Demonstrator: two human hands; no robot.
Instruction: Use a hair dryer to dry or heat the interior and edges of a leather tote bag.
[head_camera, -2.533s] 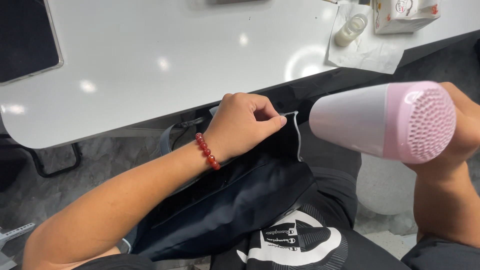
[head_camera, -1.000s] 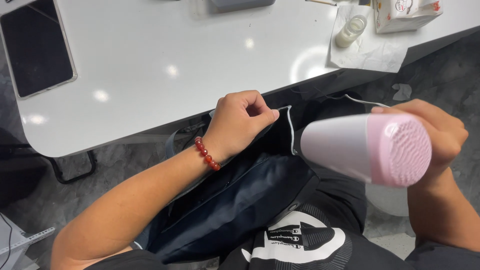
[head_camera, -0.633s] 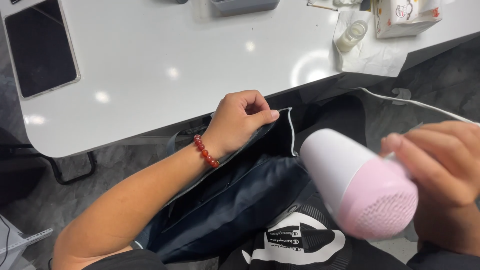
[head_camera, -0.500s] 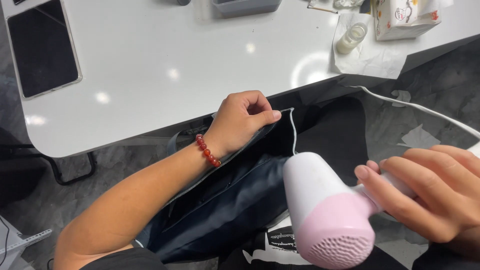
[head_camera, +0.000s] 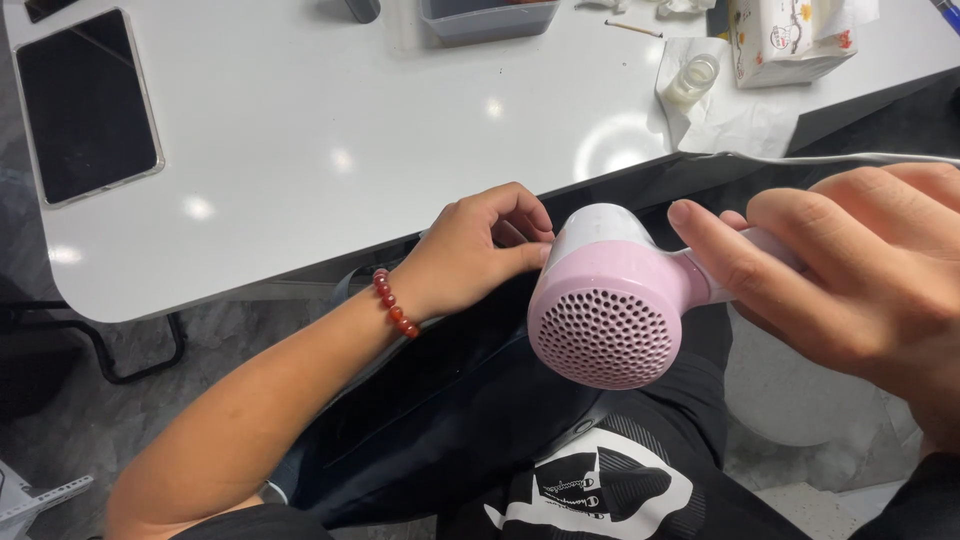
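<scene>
My right hand grips the handle of a pink and white hair dryer. Its perforated pink rear grille faces the camera and its nozzle points down and away at the dark fabric. My left hand, with a red bead bracelet on the wrist, pinches the upper edge of a dark navy garment spread over my lap, just below the table edge. The dryer's body hides the spot where the fingertips hold the cloth. A white cord runs from the dryer toward the right.
A white table lies ahead with a dark tablet at the left, a small glass jar on tissue paper, a tissue box and a grey container at the back. Grey floor shows on the left.
My right hand has swung the hair dryer from the right side down and left, turning it until the rear grille faces me and it sits beside my left hand. The left hand stayed on the fabric.
</scene>
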